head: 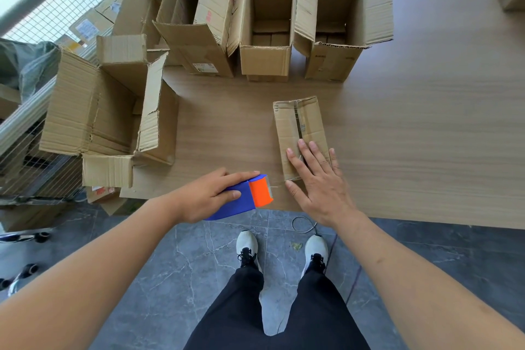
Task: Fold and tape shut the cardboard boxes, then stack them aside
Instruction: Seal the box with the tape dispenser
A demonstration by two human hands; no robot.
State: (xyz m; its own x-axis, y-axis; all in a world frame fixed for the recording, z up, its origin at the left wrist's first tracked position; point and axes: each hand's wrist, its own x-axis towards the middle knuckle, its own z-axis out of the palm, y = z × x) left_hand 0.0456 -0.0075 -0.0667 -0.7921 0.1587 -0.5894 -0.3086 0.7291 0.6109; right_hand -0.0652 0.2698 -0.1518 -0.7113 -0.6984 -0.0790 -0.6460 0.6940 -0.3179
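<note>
Left of the small closed box (299, 133), a large open carton (108, 113) sat on the desk (412, 150). The left hand (210, 196), just left of the box, clenched its fingers around a blue-and-orange tape dispenser (250, 196). A thin strand, probably tape, ran toward the box. The right hand (318, 179) pressed flat, fingers released, on the box's near end.

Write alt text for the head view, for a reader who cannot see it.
A person's right hand presses flat on a small closed cardboard box on a wooden table, while the left hand grips a blue and orange tape dispenser beside it. Several open boxes stand behind.
</note>
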